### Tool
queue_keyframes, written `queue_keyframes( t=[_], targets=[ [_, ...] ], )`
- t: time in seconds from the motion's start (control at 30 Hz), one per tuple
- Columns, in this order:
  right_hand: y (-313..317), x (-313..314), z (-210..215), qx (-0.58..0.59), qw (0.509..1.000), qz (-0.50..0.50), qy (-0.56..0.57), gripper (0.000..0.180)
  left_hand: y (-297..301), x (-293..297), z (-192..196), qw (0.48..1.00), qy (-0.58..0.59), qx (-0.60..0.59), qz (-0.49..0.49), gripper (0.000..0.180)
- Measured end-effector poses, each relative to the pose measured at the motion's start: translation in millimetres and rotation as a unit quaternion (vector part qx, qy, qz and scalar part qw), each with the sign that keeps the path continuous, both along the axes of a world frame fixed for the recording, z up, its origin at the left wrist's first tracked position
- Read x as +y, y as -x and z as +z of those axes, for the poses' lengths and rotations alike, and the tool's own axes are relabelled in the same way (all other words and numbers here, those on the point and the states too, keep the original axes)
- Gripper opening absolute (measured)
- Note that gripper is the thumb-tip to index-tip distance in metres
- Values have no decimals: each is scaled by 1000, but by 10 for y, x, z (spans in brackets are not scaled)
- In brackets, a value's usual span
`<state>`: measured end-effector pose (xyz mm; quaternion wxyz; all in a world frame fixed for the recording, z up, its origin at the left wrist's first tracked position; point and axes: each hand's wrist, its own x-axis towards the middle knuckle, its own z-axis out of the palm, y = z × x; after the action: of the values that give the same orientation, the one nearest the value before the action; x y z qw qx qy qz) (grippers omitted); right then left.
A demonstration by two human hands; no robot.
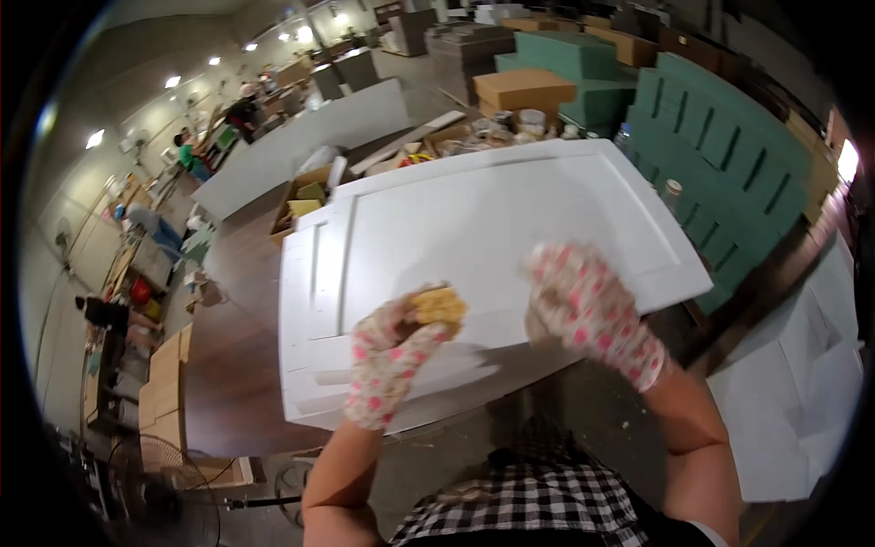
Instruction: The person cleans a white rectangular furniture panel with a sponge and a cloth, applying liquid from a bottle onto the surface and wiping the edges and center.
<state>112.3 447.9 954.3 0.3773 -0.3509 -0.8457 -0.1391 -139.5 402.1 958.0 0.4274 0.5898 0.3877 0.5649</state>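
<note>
A white framed panel, like a cabinet door, lies in front of me on other white boards. Both hands wear white gloves with pink dots. Over the panel's near left part, my left hand is closed around a crumpled yellow sponge. My right hand hovers at the near right edge, its fingers curled and smeared by motion. Something rounded and tan shows under that hand, but I cannot make out what it is.
The panel rests on a dark brown tabletop. Behind it stand an open carton of yellow pieces and several jars. Stacked green boards rise at the right. A fan stands at lower left. Several people work far left.
</note>
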Motion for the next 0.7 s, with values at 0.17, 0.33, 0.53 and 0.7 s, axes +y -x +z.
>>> queue_keyframes(
  t=[0.17, 0.33, 0.53, 0.7],
  targets=[
    [-360, -135, -234, -38, 991, -121, 38, 34, 60, 31, 47, 996, 77, -9, -49, 39],
    [-1435, -4, -456, 40, 924, -380, -14, 34, 86, 19, 7, 994, 75, 47, -57, 40],
    [-1581, 265, -329, 94, 938, -325, 74, 31, -39, -48, -17, 994, 92, 31, -43, 40],
    [-1692, 448, -308, 172, 929, -301, 130, 32, -17, -32, -62, 998, 49, 19, -44, 40]
  ],
)
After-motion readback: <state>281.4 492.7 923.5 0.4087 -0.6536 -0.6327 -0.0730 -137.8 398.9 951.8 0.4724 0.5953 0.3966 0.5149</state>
